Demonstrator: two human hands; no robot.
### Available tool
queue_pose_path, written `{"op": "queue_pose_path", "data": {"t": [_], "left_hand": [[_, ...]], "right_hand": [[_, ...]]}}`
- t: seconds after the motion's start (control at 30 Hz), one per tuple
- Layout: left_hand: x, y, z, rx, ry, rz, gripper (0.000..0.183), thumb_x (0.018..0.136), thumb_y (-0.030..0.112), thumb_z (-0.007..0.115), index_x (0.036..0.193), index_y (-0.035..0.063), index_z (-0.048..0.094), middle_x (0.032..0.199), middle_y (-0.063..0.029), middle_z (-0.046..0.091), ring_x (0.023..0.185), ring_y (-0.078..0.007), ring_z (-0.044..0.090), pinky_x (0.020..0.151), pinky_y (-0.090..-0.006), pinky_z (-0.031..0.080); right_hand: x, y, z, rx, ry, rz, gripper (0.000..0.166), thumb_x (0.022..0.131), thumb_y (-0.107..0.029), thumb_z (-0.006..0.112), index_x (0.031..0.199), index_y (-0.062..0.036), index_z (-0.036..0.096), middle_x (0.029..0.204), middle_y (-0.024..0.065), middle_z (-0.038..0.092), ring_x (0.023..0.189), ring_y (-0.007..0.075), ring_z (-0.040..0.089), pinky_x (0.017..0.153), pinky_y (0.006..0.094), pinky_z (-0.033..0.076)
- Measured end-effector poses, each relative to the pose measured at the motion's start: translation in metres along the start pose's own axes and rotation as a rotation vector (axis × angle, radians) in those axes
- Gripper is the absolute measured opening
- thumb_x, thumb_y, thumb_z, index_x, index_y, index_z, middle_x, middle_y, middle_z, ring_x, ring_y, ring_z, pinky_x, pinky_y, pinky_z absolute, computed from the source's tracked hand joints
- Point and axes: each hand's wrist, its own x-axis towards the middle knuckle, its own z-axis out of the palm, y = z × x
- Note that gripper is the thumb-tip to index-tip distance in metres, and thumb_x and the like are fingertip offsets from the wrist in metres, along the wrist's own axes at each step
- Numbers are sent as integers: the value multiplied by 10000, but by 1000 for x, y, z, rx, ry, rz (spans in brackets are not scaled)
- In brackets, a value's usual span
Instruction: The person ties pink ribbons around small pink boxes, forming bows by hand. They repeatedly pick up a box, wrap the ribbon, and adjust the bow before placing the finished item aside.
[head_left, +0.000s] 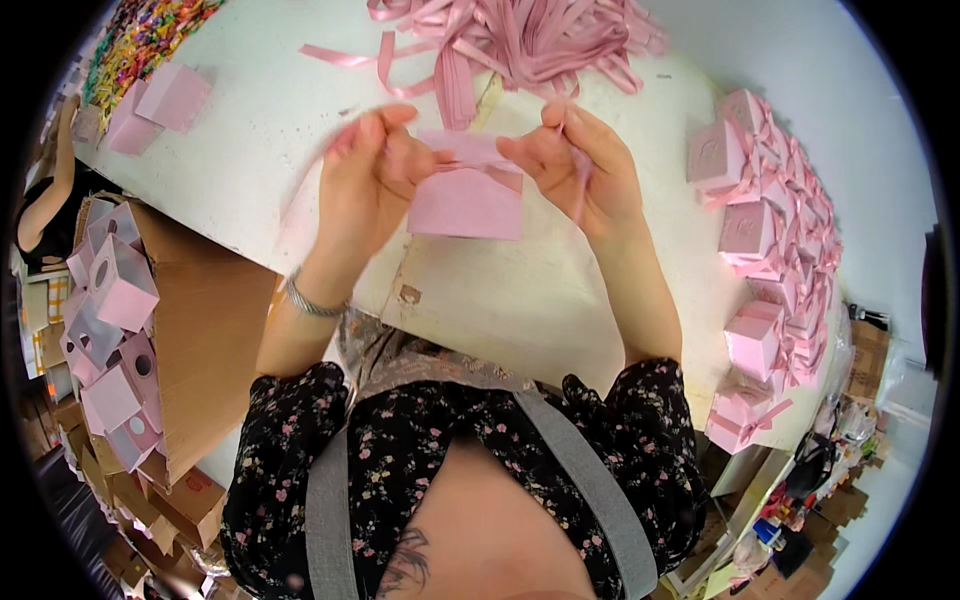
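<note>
A pink box (465, 206) rests on the white table between my hands. Across its upper part runs a pink satin ribbon (480, 166), crossed or knotted near the middle. My left hand (375, 161) grips one end of that ribbon, and a blurred tail hangs down beyond the wrist. On the other side, my right hand (574, 157) pinches the opposite end between thumb and finger, with a tail trailing over the palm. Both hands are raised at the box's sides. Motion blur hides the exact shape of the knot.
Loose pink ribbons (517, 45) lie heaped beyond the box. Ribbon-tied pink boxes (754, 341) stand in rows at right. Two pink boxes (176, 97) sit near wrapped candies (146, 37) at far left. A cardboard carton (210, 315) holds several open boxes; another person's arm (56, 176) is beyond it.
</note>
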Motion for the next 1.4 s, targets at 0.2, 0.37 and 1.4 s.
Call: {"op": "queue_pose_path", "data": {"t": [0.2,0.37,1.4], "left_hand": [[0,10,-46,717,11,-76,278,1008,164,411,1047,-55,577,619,18,390,572,-74,373,655,-283,492],[-21,21,-60,675,308,-101,283,976,110,466,1181,-58,562,863,-111,642,859,-186,640,857,-345,519],[9,31,-27,1436,-450,-488,165,950,172,548,925,67,673,672,27,635,588,-49,512,540,-210,434]], "right_hand": [[-1,35,25,-909,-146,-742,174,837,-205,637,842,-33,607,548,23,554,492,188,583,399,304,455],[-12,29,26,-1376,-286,-759,186,784,-173,676,869,-13,636,523,23,501,432,193,512,405,315,410],[-21,11,14,-1424,-424,-618,207,843,-127,575,1008,-2,567,533,54,546,454,235,566,399,362,423]]}}
